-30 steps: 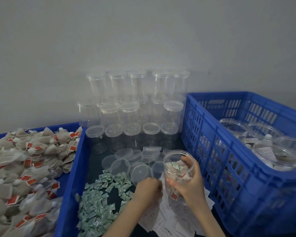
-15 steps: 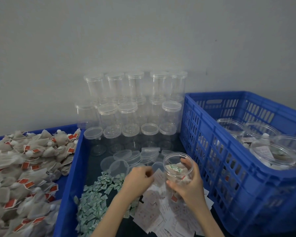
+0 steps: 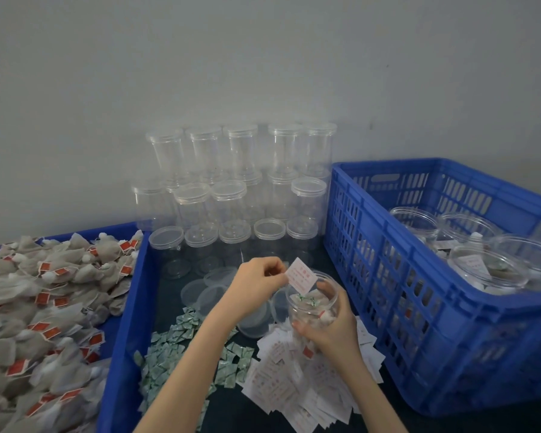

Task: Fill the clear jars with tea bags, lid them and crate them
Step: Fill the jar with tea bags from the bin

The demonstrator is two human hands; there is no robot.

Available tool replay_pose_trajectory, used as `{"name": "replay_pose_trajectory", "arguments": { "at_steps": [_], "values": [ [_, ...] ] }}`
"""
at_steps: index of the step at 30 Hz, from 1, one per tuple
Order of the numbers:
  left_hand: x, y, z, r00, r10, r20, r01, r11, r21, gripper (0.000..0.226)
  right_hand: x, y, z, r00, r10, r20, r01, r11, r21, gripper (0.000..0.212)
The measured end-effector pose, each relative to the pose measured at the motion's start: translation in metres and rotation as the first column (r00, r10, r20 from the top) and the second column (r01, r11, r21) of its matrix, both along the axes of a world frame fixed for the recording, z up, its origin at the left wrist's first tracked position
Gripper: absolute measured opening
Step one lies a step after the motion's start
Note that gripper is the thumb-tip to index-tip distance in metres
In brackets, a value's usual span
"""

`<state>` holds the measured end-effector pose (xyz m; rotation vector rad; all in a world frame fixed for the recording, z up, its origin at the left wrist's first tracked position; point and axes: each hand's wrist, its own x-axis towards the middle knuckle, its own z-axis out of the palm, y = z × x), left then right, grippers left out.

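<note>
Blue slatted crate (image 3: 388,276) fills the right side, near to far; inside it stand several clear jars (image 3: 487,270) with paper and tea bags in them (tops look open, lids hard to tell). Left side: a blue tray (image 3: 128,295) heaped with grey tea bags (image 3: 44,301) carrying red tags, running from the near edge back to the wall. Against the far wall, between tray and crate, a stack of empty lidded jars (image 3: 241,189) in roughly three tiers. In front of that stack, on the dark surface, loose clear lids (image 3: 213,289) lie overlapping, just left of the hands. Nearer, a pile of small green packets (image 3: 172,348), and right of it a spread of white paper slips (image 3: 297,392) with red print.

Centre, near: right hand (image 3: 334,332) wraps the open jar (image 3: 313,304), fingers curled around its wall, jar held upright just above the slips, close beside the crate's left wall. Jar holds tea bags with a green packet on top. Left hand (image 3: 256,282) sits just left of the jar mouth, thumb and forefinger pinched on one white slip (image 3: 302,276), other fingers loosely folded. The slip is tilted, its lower edge over the jar's rim, not yet fully inside.
</note>
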<state>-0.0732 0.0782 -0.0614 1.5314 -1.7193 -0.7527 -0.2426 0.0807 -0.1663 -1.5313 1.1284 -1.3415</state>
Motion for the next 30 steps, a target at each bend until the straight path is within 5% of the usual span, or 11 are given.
{"name": "replay_pose_trajectory", "arguments": {
  "at_steps": [6, 14, 17, 22, 26, 28, 30],
  "values": [
    [-0.003, 0.001, -0.009, 0.972, -0.024, 0.234, 0.015, 0.999, 0.040, 0.013, 0.004, -0.002, -0.003, 0.999, 0.040, 0.018, -0.041, 0.999, 0.015, 0.081],
    [0.001, 0.002, -0.004, 0.979, 0.011, 0.204, 0.019, 0.989, -0.146, 0.026, 0.004, 0.000, -0.003, 0.999, 0.036, 0.002, -0.036, 0.999, 0.013, 0.086],
    [-0.002, 0.004, -0.009, 0.953, -0.045, 0.301, 0.111, 0.972, -0.208, 0.020, 0.004, 0.001, 0.000, 0.999, 0.044, 0.021, -0.044, 0.999, 0.009, 0.085],
    [-0.005, 0.002, -0.021, 0.884, -0.036, 0.465, 0.098, 0.989, -0.109, 0.034, 0.006, 0.007, 0.010, 0.999, 0.047, 0.019, -0.047, 0.999, 0.010, 0.086],
    [-0.002, 0.005, -0.019, 0.909, -0.082, 0.409, 0.129, 0.987, -0.090, 0.033, 0.005, 0.008, 0.012, 0.999, 0.038, -0.011, -0.038, 0.999, 0.000, 0.082],
    [0.001, 0.009, -0.017, 0.958, -0.131, 0.255, 0.158, 0.984, -0.086, 0.024, 0.004, 0.008, 0.015, 0.999, 0.043, -0.030, -0.043, 0.999, 0.004, 0.080],
    [0.004, 0.012, -0.016, 0.979, -0.195, 0.063, 0.198, 0.978, -0.059, 0.040, 0.003, 0.006, 0.018, 0.998, 0.044, -0.033, -0.044, 0.999, 0.009, 0.081]
  ]
}}
